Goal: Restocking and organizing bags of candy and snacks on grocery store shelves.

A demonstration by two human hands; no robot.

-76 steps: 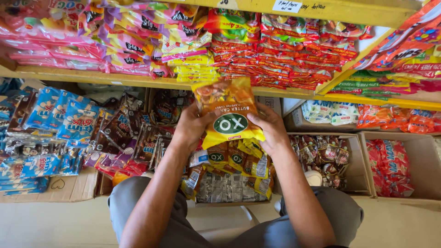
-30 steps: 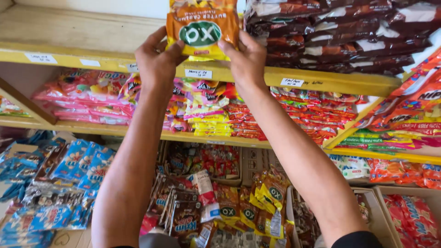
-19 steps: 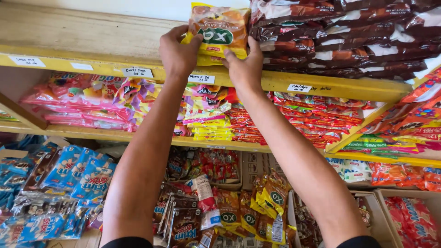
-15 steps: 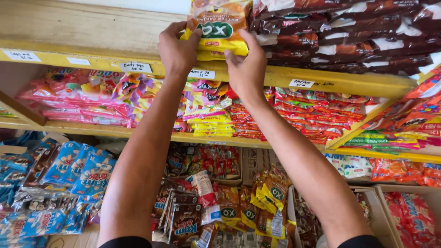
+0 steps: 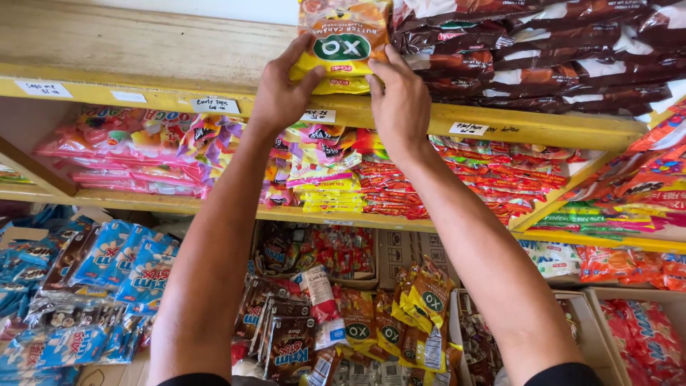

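Both my hands hold a yellow and orange candy bag [image 5: 341, 39] with a green oval on its front, up on the top wooden shelf [image 5: 143, 50]. My left hand [image 5: 280, 91] grips the bag's left lower edge. My right hand [image 5: 399, 96] grips its right lower edge. The bag lies right beside a stack of dark brown packets [image 5: 529, 50] on the same shelf. More bags of the same yellow kind [image 5: 400, 322] stand in a box far below, between my arms.
The middle shelf holds pink packets [image 5: 136, 154], yellow packets [image 5: 321, 186] and red packets [image 5: 471, 182]. Paper labels [image 5: 214, 105] are stuck on the top shelf's yellow front edge. Blue packets [image 5: 107, 271] and brown packets [image 5: 286, 336] fill boxes at the bottom left, red ones [image 5: 643, 343] at the right.
My hands lifted the yellow bag from the low box up to the top shelf. In the last half second they set it flatter against the brown stack.
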